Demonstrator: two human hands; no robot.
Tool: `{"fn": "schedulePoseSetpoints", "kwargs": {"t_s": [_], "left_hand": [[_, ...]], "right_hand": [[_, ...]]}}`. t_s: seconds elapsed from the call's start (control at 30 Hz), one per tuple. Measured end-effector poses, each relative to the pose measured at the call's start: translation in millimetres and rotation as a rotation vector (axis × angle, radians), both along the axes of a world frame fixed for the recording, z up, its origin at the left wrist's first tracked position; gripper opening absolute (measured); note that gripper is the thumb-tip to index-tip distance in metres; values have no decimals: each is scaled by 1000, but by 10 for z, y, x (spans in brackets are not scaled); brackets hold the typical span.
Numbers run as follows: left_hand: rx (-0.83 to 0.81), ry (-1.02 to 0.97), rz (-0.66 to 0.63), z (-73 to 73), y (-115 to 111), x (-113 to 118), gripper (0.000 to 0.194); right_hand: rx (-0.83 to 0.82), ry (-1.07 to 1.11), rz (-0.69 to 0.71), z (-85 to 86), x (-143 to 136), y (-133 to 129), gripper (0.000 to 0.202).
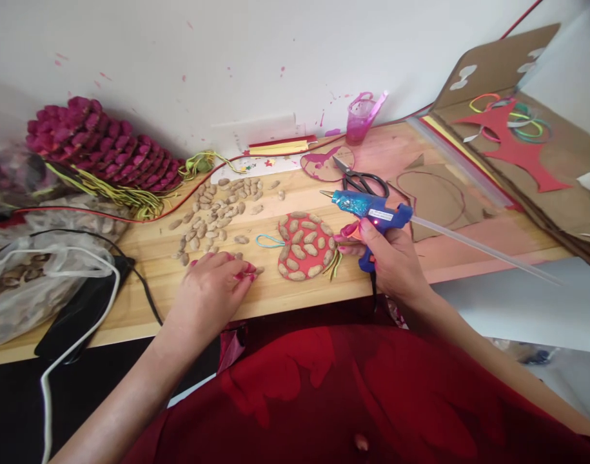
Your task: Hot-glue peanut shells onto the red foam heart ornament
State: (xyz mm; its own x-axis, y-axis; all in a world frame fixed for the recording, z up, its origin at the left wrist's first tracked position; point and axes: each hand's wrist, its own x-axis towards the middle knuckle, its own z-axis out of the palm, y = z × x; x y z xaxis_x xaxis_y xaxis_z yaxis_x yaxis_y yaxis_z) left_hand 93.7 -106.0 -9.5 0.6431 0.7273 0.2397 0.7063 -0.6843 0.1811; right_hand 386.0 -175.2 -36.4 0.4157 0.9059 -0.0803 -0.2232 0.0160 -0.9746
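Note:
My right hand (391, 254) is wrapped round a blue hot glue gun (367, 209), whose nozzle points left. A long translucent glue stick (483, 248) runs out of its back, and a small red light glows on its side. My left hand (212, 283) is closed in a pinch above the table, with the end of a peanut (259, 270) showing at the fingertips. Between the hands lies a red heart-shaped piece (302, 253) covered with spaced peanuts. A light blue loop (269, 241) sticks out on its left, yellow-green strands (332, 265) on its right.
Loose peanuts (222, 209) spread across the wooden table. Black-handled scissors (362, 175) and a pink cup (361, 119) stand behind the glue gun. Stacked magenta pieces (101, 145), cables and a plastic bag (24, 290) occupy the left; cut cardboard (437, 200) lies right.

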Motion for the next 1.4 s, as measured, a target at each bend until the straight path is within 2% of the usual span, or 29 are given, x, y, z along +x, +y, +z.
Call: {"fn": "schedulePoseSetpoints", "kwargs": {"t_s": [0.13, 0.27, 0.43, 0.57, 1.03, 1.27, 1.4], "left_hand": [[-3, -64, -34, 35, 29, 42, 15], [-63, -113, -104, 156, 7, 304, 15], [-48, 6, -159, 209, -56, 699, 13], [-49, 109, -147, 191, -74, 831, 11], [-10, 165, -144, 155, -64, 868, 13], [-53, 12, -138, 216, 36, 732, 21], [-91, -20, -121, 235, 65, 675, 19]], "right_hand": [[15, 12, 5, 13, -2, 2, 37], [18, 7, 14, 19, 0, -1, 37], [24, 36, 22, 26, -3, -12, 36], [-5, 29, 35, 40, -1, -23, 37], [7, 27, 25, 62, -11, -18, 39], [-2, 12, 33, 56, -2, -14, 41], [-2, 9, 36, 55, -3, -12, 41]]}}
